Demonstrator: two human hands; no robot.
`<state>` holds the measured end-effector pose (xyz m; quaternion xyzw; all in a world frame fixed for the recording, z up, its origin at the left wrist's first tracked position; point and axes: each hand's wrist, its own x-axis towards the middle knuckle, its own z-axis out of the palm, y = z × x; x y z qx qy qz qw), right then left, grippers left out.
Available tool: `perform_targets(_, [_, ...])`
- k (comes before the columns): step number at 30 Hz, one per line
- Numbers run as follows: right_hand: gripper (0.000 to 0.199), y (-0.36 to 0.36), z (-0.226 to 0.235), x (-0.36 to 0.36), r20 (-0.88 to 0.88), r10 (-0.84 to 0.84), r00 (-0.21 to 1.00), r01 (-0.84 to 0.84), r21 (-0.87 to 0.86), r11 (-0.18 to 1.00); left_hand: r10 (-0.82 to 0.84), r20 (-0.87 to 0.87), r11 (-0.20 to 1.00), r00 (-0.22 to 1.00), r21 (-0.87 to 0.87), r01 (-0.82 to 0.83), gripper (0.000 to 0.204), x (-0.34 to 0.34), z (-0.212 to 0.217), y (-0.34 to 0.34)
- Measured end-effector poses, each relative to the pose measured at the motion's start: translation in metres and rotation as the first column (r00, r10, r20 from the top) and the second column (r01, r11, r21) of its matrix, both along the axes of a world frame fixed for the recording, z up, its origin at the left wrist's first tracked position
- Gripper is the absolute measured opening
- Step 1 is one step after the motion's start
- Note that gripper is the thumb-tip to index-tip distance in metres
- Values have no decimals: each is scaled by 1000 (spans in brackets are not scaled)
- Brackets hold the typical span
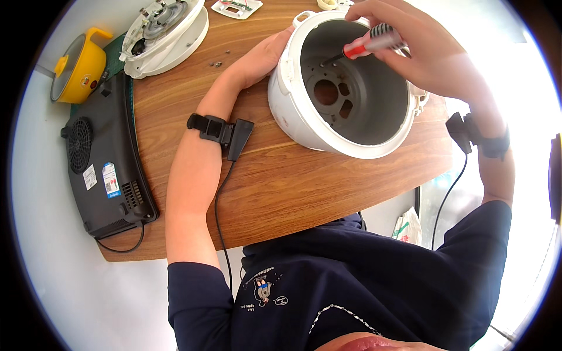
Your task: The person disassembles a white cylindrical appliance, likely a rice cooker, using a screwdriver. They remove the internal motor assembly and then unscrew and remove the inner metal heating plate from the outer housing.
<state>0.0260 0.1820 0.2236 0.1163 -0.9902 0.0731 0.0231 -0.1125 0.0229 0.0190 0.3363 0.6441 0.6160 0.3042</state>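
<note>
1. The wooden table (pixel 304 187) has a curved front edge and fills the middle of the view; a pale floor lies around and below it.
2. A white rice cooker body (pixel 293 111) lies tilted on its side near the table's far right edge, its open mouth facing the person. The inside is grey, with a round hole and smaller cut-outs in its base plate.
3. A black induction hob (pixel 102 169) rests upside down at the table's left edge, fan grille up.
4. A white lid assembly (pixel 167 35) lies at the far left; a yellow pot (pixel 79 67) stands beyond the hob.
5. The left hand (pixel 263 55) presses against the cooker's outer wall, its fingers out of sight behind the rim.
6. The right hand (pixel 421 52) has its fingers closed around a red-and-black screwdriver (pixel 372 42), whose tip reaches the base plate inside.
7. A few small screws (pixel 219 63) lie loose near the lid assembly.
</note>
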Motion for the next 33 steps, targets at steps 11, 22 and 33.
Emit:
perform_targets(11, [42,22,5,-5,51,-97,994,93,86,992,-8,-21,1000,1000,15,8,68,0,1,-1])
perform_targets(22, [55,24,5,-5,115,-32,993,14,156,988,-16,7,1000,1000,-19,16,71,-1,2,-1])
perform_targets(33, [53,27,-1,-1,28,-1,1000,-3,165,986,-30,11,999,1000,-17,30,68,-2,4,0])
